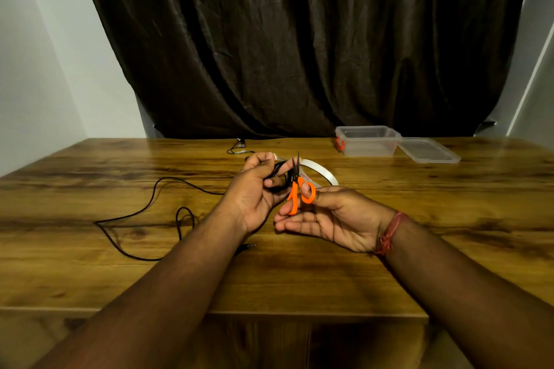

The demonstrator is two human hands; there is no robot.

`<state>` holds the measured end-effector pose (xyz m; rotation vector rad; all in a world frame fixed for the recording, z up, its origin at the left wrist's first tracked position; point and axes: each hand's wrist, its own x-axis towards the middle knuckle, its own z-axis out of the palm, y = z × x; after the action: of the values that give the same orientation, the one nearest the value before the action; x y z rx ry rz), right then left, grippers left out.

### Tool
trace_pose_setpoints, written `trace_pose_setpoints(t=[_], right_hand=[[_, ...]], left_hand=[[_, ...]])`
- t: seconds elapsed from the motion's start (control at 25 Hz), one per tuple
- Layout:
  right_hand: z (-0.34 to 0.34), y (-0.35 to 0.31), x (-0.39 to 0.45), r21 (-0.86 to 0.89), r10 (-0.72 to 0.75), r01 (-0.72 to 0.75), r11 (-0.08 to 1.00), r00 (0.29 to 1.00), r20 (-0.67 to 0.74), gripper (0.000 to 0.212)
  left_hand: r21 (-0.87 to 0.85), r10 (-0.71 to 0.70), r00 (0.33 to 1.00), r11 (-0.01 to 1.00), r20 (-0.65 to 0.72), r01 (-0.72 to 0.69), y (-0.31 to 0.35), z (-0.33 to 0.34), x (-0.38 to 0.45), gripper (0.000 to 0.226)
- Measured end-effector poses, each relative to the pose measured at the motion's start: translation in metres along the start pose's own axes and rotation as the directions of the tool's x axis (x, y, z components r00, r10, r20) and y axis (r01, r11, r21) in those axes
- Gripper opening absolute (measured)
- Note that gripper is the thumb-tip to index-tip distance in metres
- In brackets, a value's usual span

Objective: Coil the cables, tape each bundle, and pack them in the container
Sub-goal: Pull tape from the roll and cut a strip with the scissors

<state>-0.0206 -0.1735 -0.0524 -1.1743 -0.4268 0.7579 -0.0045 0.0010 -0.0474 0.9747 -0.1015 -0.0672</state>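
Note:
My left hand grips a small coiled bundle of black cable above the middle of the wooden table. My right hand holds orange-handled scissors, a finger through one loop, blades pointing up beside the bundle. A roll of clear tape lies on the table just behind both hands. A loose black cable trails in loops over the left part of the table, its jack plug near my left forearm. The clear plastic container stands open at the back right.
The container's clear lid lies flat to its right. Another thin cable lies at the table's back edge in front of a dark curtain. The table's front edge has a step at the lower left.

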Motion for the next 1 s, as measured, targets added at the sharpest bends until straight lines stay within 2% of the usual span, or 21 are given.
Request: trace_pose_setpoints(t=[0.28, 0.52, 0.68, 0.8, 0.88, 0.92, 0.96, 1.0], right_hand=[[0.0, -0.001, -0.002, 0.041, -0.002, 0.004, 0.999, 0.999, -0.053, 0.037], [-0.003, -0.005, -0.003, -0.038, 0.004, -0.008, 0.999, 0.995, -0.101, 0.035], [-0.004, -0.007, -0.004, -0.101, 0.031, -0.038, 0.994, 0.997, -0.066, 0.036], [-0.007, -0.014, -0.015, -0.195, 0.082, -0.078, 0.978, 0.996, 0.014, 0.034], [-0.011, -0.022, -0.025, -0.184, 0.018, -0.012, 0.983, 0.999, 0.032, 0.032], [-0.014, -0.025, -0.028, -0.15, -0.052, 0.048, 0.988, 0.998, -0.021, 0.03], [-0.019, -0.028, -0.03, -0.154, -0.135, 0.113, 0.982, 0.981, -0.138, 0.028], [-0.026, -0.03, -0.03, -0.26, -0.222, 0.141, 0.955, 0.922, -0.318, 0.026]], left_hand=[[-0.003, -0.002, 1.0, 1.0, 0.004, 0.002, 0.0, 0.001, -0.001, 0.009], [0.011, -0.023, 0.996, 1.0, -0.083, 0.024, 0.0, 0.002, -0.003, 0.01], [0.034, -0.033, 0.996, 0.999, -0.079, 0.036, 0.0, 0.003, -0.004, 0.011], [0.031, -0.033, 0.995, 0.999, -0.099, 0.037, -0.001, 0.004, -0.005, 0.013], [0.047, -0.034, 0.994, 0.998, -0.1, 0.039, 0.0, 0.004, -0.006, 0.016], [0.061, -0.033, 0.995, 0.997, -0.094, 0.039, 0.0, 0.004, -0.007, 0.017], [0.074, -0.03, 0.996, 0.997, -0.089, 0.037, 0.0, 0.005, -0.008, 0.017], [0.085, -0.027, 0.996, 0.996, -0.084, 0.035, 0.0, 0.005, -0.009, 0.017]])
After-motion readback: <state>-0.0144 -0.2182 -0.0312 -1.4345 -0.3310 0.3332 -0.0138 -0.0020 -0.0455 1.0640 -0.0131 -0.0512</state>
